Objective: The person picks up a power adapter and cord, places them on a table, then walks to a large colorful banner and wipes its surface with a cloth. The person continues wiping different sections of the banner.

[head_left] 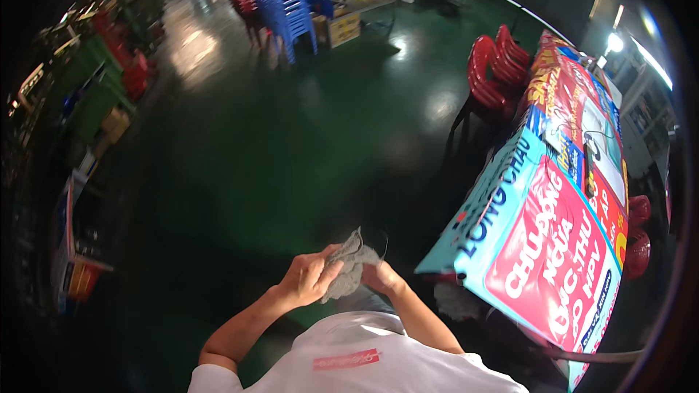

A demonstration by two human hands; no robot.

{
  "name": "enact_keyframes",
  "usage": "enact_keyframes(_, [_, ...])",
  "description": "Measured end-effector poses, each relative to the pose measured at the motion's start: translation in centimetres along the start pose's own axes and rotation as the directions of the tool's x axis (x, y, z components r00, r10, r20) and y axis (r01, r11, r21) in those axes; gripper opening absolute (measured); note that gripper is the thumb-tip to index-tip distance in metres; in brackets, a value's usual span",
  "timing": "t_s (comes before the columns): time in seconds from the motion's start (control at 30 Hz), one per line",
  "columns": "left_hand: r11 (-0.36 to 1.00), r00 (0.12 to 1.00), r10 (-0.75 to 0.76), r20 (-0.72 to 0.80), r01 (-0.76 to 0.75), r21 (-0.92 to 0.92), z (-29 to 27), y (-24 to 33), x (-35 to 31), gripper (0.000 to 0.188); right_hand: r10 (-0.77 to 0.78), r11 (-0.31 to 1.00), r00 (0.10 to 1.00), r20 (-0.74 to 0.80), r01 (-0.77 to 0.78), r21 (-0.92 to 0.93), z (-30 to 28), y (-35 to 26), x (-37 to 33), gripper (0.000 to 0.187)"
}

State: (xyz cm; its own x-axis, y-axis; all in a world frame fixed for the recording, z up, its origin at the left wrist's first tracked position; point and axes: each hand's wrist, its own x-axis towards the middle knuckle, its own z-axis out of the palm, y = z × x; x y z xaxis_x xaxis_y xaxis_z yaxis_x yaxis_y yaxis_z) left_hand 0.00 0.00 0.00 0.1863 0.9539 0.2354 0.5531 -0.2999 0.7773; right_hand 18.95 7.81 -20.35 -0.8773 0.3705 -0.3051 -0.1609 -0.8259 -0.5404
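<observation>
A crumpled grey cloth [348, 268] is bunched up in front of my body, between my two hands. My left hand [309, 276] is closed on its left side, with the thumb pressed over the fabric. At the other side my right hand [381, 276] grips the edge of the cloth, its fingers partly hidden behind the folds. A thin dark strand stands out near the cloth's right end. The cloth's exact kind, a rag or a knit glove, does not show clearly.
To my right runs a long table covered with bright printed banners [542, 247], with red plastic chairs [488, 76] stacked beyond it. Blue stacked chairs [287, 22] stand far ahead by another table. Green floor [291, 145] stretches between; boxes and shelving line the left.
</observation>
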Motion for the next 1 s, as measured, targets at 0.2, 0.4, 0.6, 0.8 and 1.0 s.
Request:
enact_keyframes(0.2, [0.981, 0.997, 0.04, -0.069, -0.026, 0.192, -0.2, -10.9, 18.0, 0.032, -0.194, 0.972, 0.959, 0.208, 0.159, 0.174, -2.6, -16.3, 13.0, 0.047])
enact_keyframes(0.4, [0.987, 0.99, -0.113, -0.08, 0.121, 0.102, -2.7, -19.2, 34.8, 0.034, -0.074, 0.966, 0.995, 0.069, 0.054, 0.251, -4.8, -34.4, 19.7, 0.052])
enact_keyframes(0.6, [0.99, 0.884, 0.084, 0.461, -0.127, 0.063, 2.9, -23.5, 57.1, 0.072, -0.237, 0.873, 0.928, -0.287, 0.333, 0.356, -16.6, -45.3, 20.0, 0.042])
enact_keyframes(0.8, [0.632, 0.291, 0.649, 0.703, -0.721, -0.284, 15.9, -14.1, 79.8, 0.067, -0.435, 0.561, 0.031, -0.9, 0.791, -0.244, -24.1, -54.1, 1.0, 0.042])
enact_keyframes(1.0, [0.447, 0.032, 0.757, 0.653, -0.754, -0.482, 35.2, -7.1, 92.3, 0.04, -0.07, 0.9, -0.675, -0.734, 0.274, -0.338, -26.6, -47.9, -19.4, 0.047])
